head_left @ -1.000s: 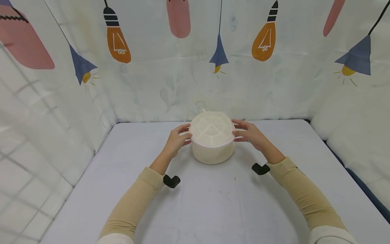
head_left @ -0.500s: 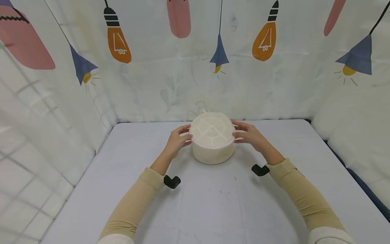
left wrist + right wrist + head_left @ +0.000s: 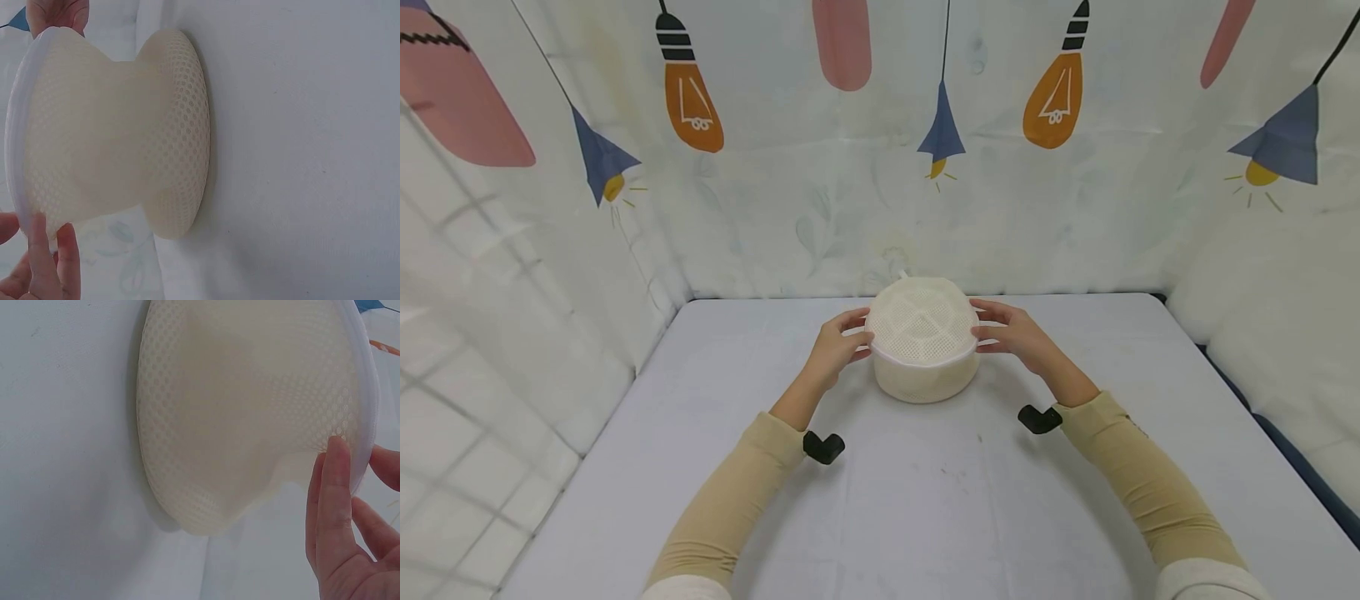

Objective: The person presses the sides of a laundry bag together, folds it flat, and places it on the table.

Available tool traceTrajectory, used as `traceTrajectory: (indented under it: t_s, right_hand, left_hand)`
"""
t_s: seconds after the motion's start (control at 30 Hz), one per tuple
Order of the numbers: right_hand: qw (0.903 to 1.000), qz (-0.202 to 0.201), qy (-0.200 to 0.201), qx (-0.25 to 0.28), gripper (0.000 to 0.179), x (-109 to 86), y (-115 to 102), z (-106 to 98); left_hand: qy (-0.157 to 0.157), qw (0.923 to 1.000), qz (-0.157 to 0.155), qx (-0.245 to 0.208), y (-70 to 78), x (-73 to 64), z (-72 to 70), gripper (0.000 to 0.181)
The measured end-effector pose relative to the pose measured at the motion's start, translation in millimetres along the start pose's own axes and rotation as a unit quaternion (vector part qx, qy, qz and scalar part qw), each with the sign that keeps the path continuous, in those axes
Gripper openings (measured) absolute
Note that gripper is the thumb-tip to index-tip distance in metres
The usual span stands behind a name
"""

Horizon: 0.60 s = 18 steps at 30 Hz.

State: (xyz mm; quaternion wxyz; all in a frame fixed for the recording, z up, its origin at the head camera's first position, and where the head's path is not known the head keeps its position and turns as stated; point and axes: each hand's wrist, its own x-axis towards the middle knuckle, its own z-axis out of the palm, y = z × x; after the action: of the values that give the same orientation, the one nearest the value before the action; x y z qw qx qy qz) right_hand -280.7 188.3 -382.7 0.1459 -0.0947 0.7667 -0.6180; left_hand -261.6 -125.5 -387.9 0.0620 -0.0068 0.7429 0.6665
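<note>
A cream, drum-shaped mesh laundry bag (image 3: 922,321) with a white band round its top edge stands upright toward the back of the table. My left hand (image 3: 838,343) pinches its upper rim from the left, thumb and fingers on either side of the band. On the opposite side, the right hand (image 3: 1009,335) grips the same rim between thumb and fingers. Both wrist views show the mesh side wall (image 3: 112,125) sagging inward between top and base. In the right wrist view, the fingertips (image 3: 338,447) press against the mesh just under the white band (image 3: 369,394).
A white cloth covers the table (image 3: 917,500), with a few small dark specks on it. Behind it hangs a pale curtain (image 3: 760,217) printed with lamps and bulbs, close to the bag. Black wrist mounts (image 3: 823,447) sit below each hand.
The bag's top and both hands have lowered very slightly. The hold on the rim stays the same on both sides.
</note>
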Motion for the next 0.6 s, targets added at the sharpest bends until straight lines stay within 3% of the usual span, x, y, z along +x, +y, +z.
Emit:
traceTrajectory:
  t_s: [0.6]
  right_hand:
    - [1.0, 0.009, -0.001, 0.004, 0.067, 1.8, 3.7, 1.9]
  left_hand:
    - [0.002, 0.9999, -0.013, -0.004, -2.0, 2.3, 0.5, 0.053]
